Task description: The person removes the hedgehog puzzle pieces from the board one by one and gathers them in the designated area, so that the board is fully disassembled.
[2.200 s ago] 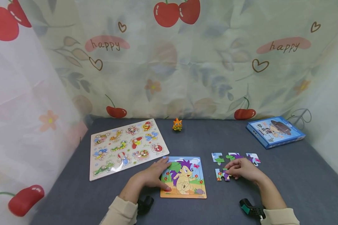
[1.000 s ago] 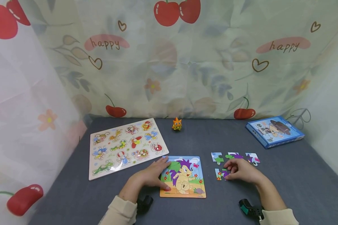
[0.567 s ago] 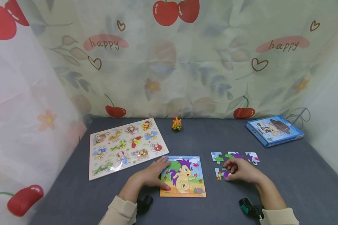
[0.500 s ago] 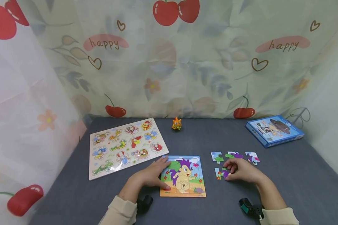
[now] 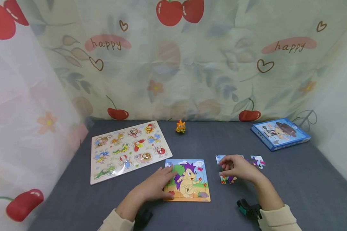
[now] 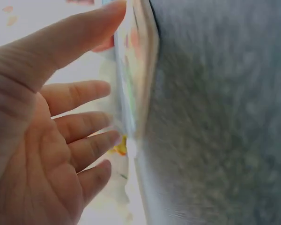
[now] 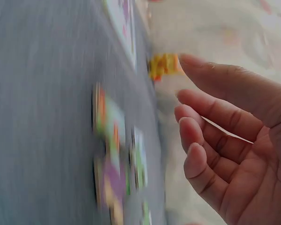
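My left hand [image 5: 154,184], fingers spread, is over the left edge of a square hedgehog puzzle board [image 5: 188,199]. In the left wrist view its fingers are extended and nothing is held; the blurred board edge [image 6: 151,70] shows beyond the thumb. My right hand [image 5: 240,166] hovers over loose jigsaw pieces, its fingers loosely bent and empty in the right wrist view. Below its fingertips lie a piece with red flowers [image 5: 223,180] and a purple piece [image 5: 232,180] side by side. Behind it are a purple-and-white piece [image 5: 258,160] and a light blue piece [image 5: 219,158], the latter partly hidden.
An insect puzzle board [image 5: 130,150] lies at the left, its corner close to the hedgehog board. A small orange toy figure [image 5: 180,126] stands at the back. A blue box [image 5: 280,133] lies at the far right on the dark cloth [image 5: 208,138].
My right hand has come away from the purple piece and moved left, over the light blue piece. My left hand has shifted slightly, its fingers rising from the hedgehog board's edge.
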Demonstrator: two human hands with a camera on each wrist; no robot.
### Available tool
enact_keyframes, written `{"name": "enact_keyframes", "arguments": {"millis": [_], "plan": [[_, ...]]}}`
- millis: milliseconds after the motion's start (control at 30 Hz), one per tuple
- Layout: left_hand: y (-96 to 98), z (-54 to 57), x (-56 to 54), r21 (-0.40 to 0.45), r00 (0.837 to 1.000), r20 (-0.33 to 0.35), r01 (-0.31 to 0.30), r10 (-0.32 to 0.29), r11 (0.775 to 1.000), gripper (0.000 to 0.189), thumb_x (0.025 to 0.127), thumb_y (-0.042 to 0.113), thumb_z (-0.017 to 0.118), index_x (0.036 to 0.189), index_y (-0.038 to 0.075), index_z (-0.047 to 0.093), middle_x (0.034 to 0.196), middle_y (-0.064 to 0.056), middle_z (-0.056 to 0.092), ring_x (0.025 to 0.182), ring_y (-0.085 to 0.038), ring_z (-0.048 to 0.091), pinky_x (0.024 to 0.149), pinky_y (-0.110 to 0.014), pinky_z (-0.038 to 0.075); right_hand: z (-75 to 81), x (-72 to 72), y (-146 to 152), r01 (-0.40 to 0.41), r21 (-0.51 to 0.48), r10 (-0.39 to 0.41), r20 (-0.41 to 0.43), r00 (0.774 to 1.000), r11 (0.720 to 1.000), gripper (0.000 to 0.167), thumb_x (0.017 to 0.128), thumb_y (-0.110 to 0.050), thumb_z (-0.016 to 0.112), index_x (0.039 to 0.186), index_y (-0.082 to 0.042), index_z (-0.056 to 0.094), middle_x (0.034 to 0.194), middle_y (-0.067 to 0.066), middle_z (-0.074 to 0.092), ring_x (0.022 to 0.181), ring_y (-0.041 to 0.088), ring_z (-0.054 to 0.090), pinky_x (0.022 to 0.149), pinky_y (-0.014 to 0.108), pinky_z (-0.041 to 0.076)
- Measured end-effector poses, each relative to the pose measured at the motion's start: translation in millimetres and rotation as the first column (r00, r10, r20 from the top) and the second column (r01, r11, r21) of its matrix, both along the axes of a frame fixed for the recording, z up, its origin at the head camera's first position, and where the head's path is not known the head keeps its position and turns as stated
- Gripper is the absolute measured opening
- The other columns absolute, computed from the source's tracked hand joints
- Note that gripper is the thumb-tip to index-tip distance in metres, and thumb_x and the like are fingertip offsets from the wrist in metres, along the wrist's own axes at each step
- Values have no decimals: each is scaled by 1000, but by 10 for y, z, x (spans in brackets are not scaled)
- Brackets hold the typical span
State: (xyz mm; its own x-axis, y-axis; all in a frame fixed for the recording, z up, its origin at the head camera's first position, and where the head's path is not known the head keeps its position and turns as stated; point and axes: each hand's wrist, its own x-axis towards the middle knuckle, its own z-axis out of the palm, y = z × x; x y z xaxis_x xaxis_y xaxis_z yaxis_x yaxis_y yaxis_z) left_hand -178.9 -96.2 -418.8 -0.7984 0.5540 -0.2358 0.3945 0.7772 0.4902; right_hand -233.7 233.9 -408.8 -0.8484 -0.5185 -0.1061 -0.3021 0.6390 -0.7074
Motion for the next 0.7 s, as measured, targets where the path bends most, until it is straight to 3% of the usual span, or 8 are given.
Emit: {"name": "enact_keyframes", "arguments": {"millis": [333, 533, 700], "plan": [[90, 109, 222, -94, 982, -72, 166, -173, 982, 66, 77, 37, 74, 136, 27, 48, 150, -11, 34, 140, -28, 29, 112, -51, 25, -72, 2, -660, -134, -26, 133, -20, 991, 991, 31, 76, -16, 76, 102, -2, 66, 84, 6, 62, 70, 9, 51, 61, 20, 47], [105, 82, 290, -94, 989, -85, 117, -125, 989, 57, 81, 31, 72, 134, 25, 52, 149, -17, 34, 135, -32, 36, 107, -46, 35, -105, -74, -964, -161, -31, 161, -10, 987, 986, 31, 76, -17, 77, 102, -3, 68, 87, 7, 63, 74, 13, 53, 63, 21, 46], [108, 44, 309, -124, 972, -193, 112, -135, 986, 46, 84, 23, 69, 128, 20, 57, 142, -21, 43, 129, -33, 45, 101, -42, 43, -139, -146, -1091, -140, -37, 141, 25, 990, 989, 33, 75, -16, 77, 103, -1, 68, 86, 6, 63, 73, 11, 53, 64, 20, 46]]}}
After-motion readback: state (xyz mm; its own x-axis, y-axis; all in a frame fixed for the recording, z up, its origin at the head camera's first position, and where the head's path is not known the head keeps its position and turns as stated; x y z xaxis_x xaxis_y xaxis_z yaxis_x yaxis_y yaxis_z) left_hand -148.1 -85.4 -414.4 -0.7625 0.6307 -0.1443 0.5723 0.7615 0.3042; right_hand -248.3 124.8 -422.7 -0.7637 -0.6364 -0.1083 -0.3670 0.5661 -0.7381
